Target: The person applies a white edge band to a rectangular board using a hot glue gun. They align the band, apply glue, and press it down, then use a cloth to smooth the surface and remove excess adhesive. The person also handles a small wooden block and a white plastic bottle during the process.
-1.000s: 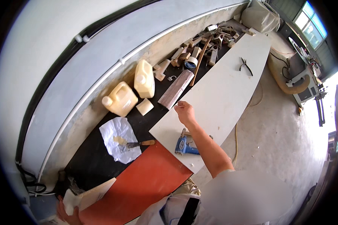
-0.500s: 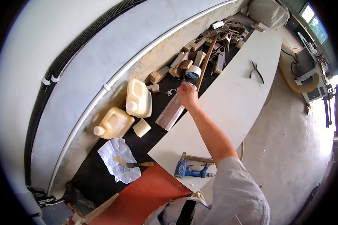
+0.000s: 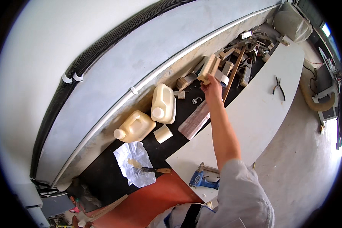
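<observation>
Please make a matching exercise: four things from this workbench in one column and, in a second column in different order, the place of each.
1. pliers
2. wood block
3. brush
4. blue tool

a. on the crumpled paper
b. in the hand
c. near end of the white board
d. far part of the white board

Pairs: 1-d, 2-b, 3-a, 4-c
</observation>
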{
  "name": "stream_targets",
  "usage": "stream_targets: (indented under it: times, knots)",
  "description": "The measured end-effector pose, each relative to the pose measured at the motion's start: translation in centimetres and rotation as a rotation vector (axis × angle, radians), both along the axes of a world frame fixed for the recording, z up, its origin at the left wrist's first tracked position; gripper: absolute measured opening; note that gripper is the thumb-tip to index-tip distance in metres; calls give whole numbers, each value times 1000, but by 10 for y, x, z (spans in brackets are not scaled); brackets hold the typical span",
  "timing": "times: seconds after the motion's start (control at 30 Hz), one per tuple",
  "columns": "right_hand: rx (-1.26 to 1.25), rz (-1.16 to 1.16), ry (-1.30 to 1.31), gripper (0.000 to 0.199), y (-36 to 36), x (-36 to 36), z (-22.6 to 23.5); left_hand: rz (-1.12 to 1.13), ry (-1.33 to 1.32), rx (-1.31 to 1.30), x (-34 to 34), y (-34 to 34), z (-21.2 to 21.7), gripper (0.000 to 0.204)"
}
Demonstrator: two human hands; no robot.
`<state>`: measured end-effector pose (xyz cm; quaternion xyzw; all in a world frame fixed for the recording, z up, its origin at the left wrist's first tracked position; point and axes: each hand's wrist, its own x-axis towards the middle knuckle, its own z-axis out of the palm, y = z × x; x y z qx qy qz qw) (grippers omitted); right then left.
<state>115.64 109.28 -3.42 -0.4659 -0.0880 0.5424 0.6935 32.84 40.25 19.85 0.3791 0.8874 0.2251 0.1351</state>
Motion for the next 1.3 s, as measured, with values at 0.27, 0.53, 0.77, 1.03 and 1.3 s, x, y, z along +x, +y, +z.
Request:
stream_targets:
  times: [0.27,0.53,0.77,1.03,1.3]
  knots:
    - [293,326,428,43,-134,-18,22,-67,278,-77,32,35,-7,73]
    - [116,266,-622,44,-108,-31,-37,-33,103,168,108,75,12,48]
    - [-126,-112,-515,22,-121,84,-77,-16,307,-55,119,62,28,87]
    - [-152,11,-592,27,-185,40,-55,-21,341,-60,135,64,35,83]
    - [38,366,-1105,22,-279,-99,-38,-98,414,-16,139,55,31,81]
